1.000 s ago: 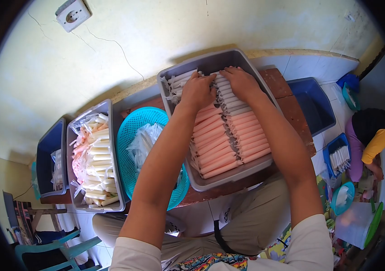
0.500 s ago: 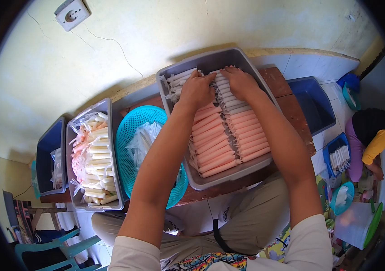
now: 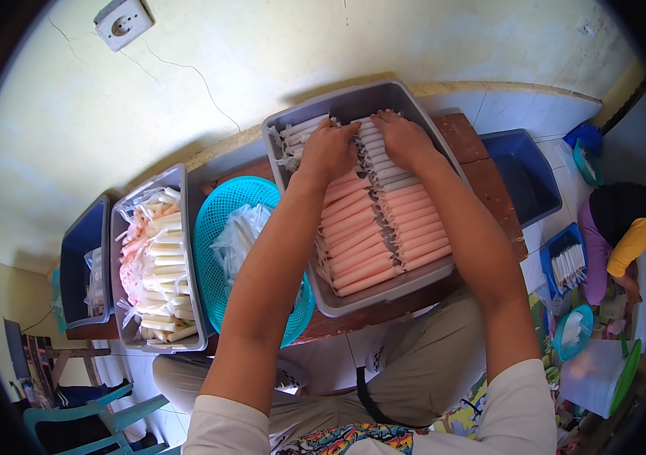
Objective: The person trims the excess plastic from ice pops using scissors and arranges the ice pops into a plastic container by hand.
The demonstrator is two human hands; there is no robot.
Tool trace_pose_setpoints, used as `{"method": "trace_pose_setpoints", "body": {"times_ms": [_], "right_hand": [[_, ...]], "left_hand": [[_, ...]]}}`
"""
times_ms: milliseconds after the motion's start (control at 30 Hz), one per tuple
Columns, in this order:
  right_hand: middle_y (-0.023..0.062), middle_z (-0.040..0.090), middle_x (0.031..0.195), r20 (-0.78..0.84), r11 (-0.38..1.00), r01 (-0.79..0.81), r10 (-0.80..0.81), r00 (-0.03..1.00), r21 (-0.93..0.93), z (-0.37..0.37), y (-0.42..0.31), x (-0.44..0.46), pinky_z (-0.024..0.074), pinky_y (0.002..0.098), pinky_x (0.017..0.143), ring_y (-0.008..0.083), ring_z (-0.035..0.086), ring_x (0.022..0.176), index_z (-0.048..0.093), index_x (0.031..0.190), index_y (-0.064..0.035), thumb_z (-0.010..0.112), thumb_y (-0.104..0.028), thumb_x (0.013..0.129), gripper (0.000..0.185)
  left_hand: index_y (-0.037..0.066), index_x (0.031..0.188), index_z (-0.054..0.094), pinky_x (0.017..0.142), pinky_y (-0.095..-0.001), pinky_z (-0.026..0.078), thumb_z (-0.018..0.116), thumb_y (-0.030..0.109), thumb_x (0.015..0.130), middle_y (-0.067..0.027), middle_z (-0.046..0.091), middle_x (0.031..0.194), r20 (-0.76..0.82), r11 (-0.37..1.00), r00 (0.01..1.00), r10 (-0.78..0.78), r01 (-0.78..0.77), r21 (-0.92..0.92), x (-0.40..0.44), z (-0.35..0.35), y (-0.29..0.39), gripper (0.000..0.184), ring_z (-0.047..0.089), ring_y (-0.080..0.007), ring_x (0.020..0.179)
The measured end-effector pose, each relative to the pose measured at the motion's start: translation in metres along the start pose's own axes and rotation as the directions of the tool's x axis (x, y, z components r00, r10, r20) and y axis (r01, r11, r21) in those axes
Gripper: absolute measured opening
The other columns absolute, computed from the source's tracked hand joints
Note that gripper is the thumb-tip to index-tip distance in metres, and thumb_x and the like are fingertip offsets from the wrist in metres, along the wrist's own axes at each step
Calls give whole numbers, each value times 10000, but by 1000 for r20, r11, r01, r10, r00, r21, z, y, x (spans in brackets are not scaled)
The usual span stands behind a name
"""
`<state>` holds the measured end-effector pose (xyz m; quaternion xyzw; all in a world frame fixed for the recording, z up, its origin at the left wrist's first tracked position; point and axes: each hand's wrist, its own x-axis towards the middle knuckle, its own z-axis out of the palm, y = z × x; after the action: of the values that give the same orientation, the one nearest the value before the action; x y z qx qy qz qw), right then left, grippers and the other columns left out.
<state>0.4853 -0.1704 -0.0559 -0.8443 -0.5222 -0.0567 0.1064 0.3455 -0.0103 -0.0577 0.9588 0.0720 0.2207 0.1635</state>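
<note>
A grey tub [image 3: 338, 305] holds two columns of thin, filled plastic tubes with twisted ends, like ice pops. Pink tubes [image 3: 423, 221] fill the near part, and whitish tubes [image 3: 383, 161] lie at the far end. My left hand [image 3: 330, 152] rests on the far end of the left column, thumb spread to the right and fingertips partly hidden. On the far whitish tubes of the right column, my right hand [image 3: 405, 142] lies with its fingers stretched over them. Neither hand lifts a tube.
Left of the tub are a turquoise basket [image 3: 209, 227] with clear plastic bags, a grey tub [image 3: 190, 265] of pale and pink tubes, and a dark blue tub [image 3: 72, 280]. A blue tub [image 3: 524, 174] stands at right, near another person [image 3: 615, 227] bending down.
Both hands stay almost in the same place on the whitish tubes. The right fingers shift very slightly; the tubes look unchanged.
</note>
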Motion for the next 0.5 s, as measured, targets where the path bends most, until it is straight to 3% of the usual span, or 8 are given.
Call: {"method": "trace_pose_setpoints", "body": {"times_ms": [300,367,433,500], "right_hand": [[175,616,1509,-116,999,5,0,993,43,-14,-26,-4,491,441,1165,322,562,1431,616,1444,-29,494,-59,1002,459],[165,683,1403,-229,985,105,-72,971,135,-12,-36,-2,535,458,1093,340,646,1312,653,1393,-33,524,-88,1006,411],[159,708,1327,-240,975,135,-90,967,179,-14,-45,-2,555,471,1040,350,678,1231,668,1366,-40,556,-113,1003,386],[153,733,1252,-253,961,171,-114,961,218,-18,-53,-4,574,484,988,361,709,1150,683,1339,-47,589,-137,1000,363]], "left_hand": [[90,1254,778,982,-468,562,572,-28,888,-157,795,1044,-168,987,977,-128,109,-116,-8,-25,6,436,703,-367,1064],[89,1233,783,980,-462,566,565,-59,875,-148,798,1071,-216,981,965,-151,119,-155,-10,-29,6,445,706,-362,1073],[75,1180,790,978,-451,571,565,-90,842,-142,798,1108,-232,964,941,-245,211,-162,-15,-33,7,438,710,-349,1086],[77,1162,793,980,-449,570,568,-89,834,-143,796,1102,-273,970,934,-232,201,-137,-20,-39,9,432,711,-347,1087]]}}
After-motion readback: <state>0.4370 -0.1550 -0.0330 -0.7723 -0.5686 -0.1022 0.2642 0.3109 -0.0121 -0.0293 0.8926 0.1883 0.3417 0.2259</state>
